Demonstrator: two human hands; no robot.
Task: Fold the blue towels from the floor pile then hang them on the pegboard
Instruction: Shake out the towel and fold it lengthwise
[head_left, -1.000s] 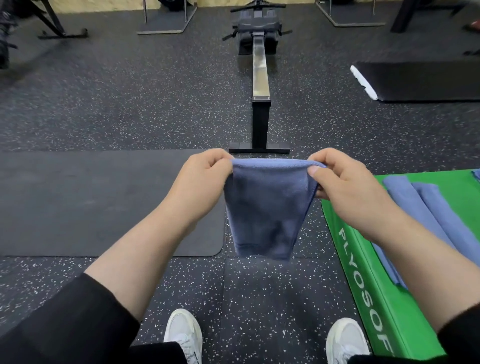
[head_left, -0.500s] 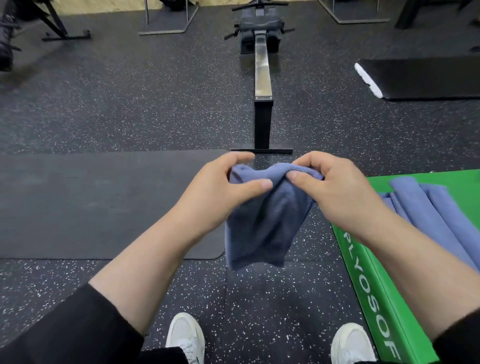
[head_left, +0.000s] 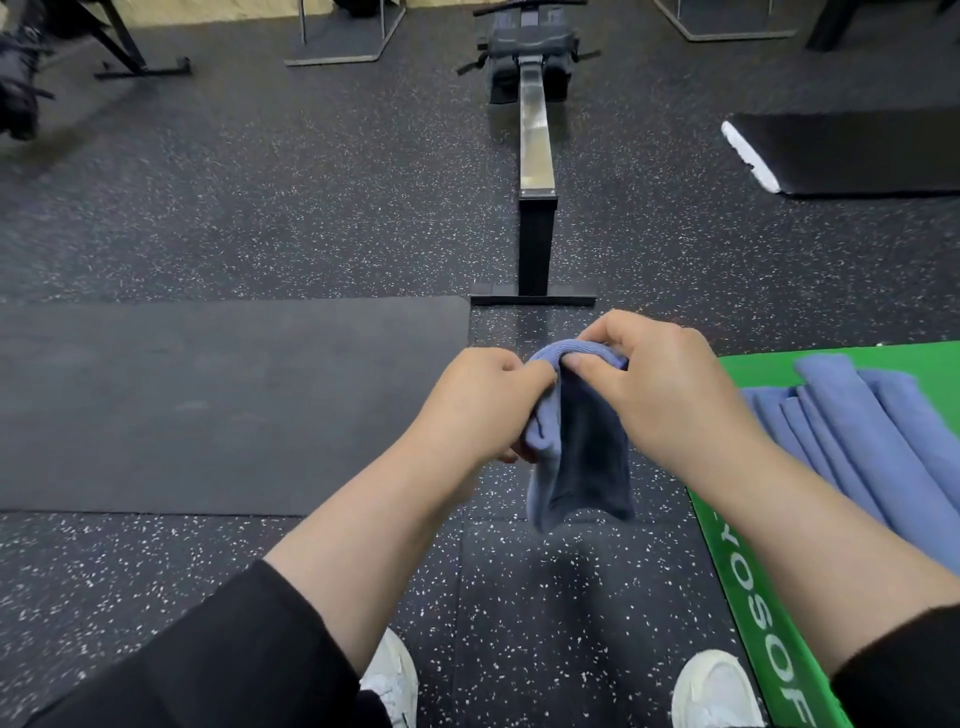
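A small blue towel (head_left: 582, 457) hangs folded in the air in front of me, above the speckled floor. My left hand (head_left: 483, 405) grips its left side, fingers curled round the cloth. My right hand (head_left: 654, 384) pinches the folded top edge, close against the left hand. Several folded blue towels (head_left: 872, 441) lie side by side on a green padded box (head_left: 748, 587) to my right. No pegboard shows in the head view.
A dark exercise mat (head_left: 208, 400) lies on the floor at left. A rowing machine (head_left: 535, 171) stretches away straight ahead. Another black mat (head_left: 852, 150) lies at the far right. My two white shoes (head_left: 711, 686) show at the bottom.
My hands have come together, folding the spread towel in half. The towel now hangs narrower, bunched between both hands.
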